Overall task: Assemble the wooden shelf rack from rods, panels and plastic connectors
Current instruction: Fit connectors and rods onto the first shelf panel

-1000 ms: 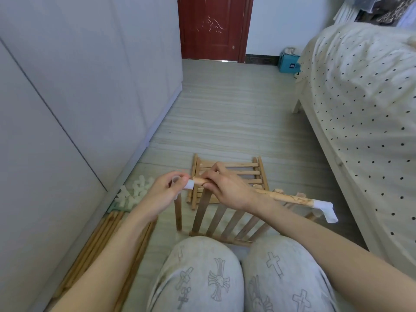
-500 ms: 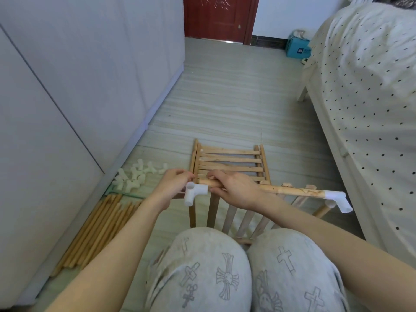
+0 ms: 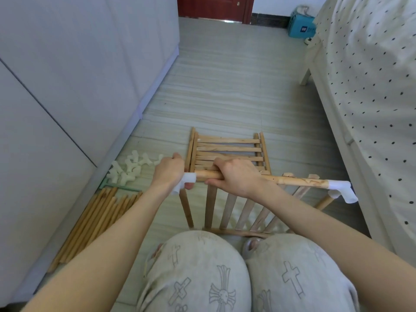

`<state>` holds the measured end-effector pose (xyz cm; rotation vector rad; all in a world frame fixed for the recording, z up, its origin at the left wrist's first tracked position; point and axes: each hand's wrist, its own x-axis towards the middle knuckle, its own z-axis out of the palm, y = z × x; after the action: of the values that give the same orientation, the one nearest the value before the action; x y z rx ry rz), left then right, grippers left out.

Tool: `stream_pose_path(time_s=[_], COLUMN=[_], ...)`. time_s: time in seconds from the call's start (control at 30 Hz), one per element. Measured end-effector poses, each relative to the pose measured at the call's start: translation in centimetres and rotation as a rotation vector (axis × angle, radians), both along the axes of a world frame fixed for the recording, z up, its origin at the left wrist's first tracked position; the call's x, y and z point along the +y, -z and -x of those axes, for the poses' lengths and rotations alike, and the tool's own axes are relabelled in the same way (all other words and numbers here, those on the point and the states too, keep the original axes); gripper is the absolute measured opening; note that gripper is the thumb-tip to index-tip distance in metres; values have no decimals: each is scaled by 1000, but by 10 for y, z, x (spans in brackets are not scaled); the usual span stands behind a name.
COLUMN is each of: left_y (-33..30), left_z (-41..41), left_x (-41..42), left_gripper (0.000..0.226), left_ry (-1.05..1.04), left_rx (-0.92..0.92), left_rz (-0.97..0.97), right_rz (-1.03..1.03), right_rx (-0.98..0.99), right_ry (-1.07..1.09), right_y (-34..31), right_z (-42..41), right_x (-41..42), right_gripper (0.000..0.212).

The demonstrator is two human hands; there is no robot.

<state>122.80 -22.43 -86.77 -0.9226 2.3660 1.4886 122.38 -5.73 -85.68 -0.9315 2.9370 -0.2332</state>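
Note:
A horizontal wooden rod (image 3: pixel 299 182) runs across in front of my knees. My right hand (image 3: pixel 236 176) grips it near its left end. My left hand (image 3: pixel 170 174) holds a white plastic connector (image 3: pixel 185 180) on that left end, above an upright rod (image 3: pixel 186 209). Another white connector (image 3: pixel 342 190) caps the rod's right end. A slatted wooden panel (image 3: pixel 234 210) stands tilted under the rod. More slatted panels (image 3: pixel 227 149) lie flat on the floor beyond.
Loose white connectors (image 3: pixel 129 168) lie in a pile by the grey wardrobe (image 3: pixel 67 75) on the left. A bundle of wooden rods (image 3: pixel 96 219) lies along its base. A bed with a dotted sheet (image 3: pixel 371 86) fills the right. A blue box (image 3: pixel 301 27) sits near the door.
The left connector has come down onto the top of the upright rod, with my left hand on top of it. The camera has tilted further down.

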Motion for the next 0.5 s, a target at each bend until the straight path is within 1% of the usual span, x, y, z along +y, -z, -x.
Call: stream_pose_path(time_s=[0.07,0.2,0.27,0.33,0.4,0.5], left_y=[0,2,3,3,5,1], left_z=[-1,-1,-1,-1,-2,-3], left_x=[4,15,15,16,19,22], left_gripper=[49,50,49,50,56,62], left_ry=[-1,9,8,38,71,86], left_rx=[8,50,62,87,134,187], left_rz=[32,71,94,161,233,281], right_rz=[-14,2,13,18,20,3], right_rx=[-11,31,33,34,34,21], right_ry=[9,-1,11,23,34,47], right_y=[1,7,8,10,10,7], right_z=[1,-2,-3,-2,-1,-3], right_x=[0,3,4,3,3,0], right_gripper=[31,15,15,15,15,16])
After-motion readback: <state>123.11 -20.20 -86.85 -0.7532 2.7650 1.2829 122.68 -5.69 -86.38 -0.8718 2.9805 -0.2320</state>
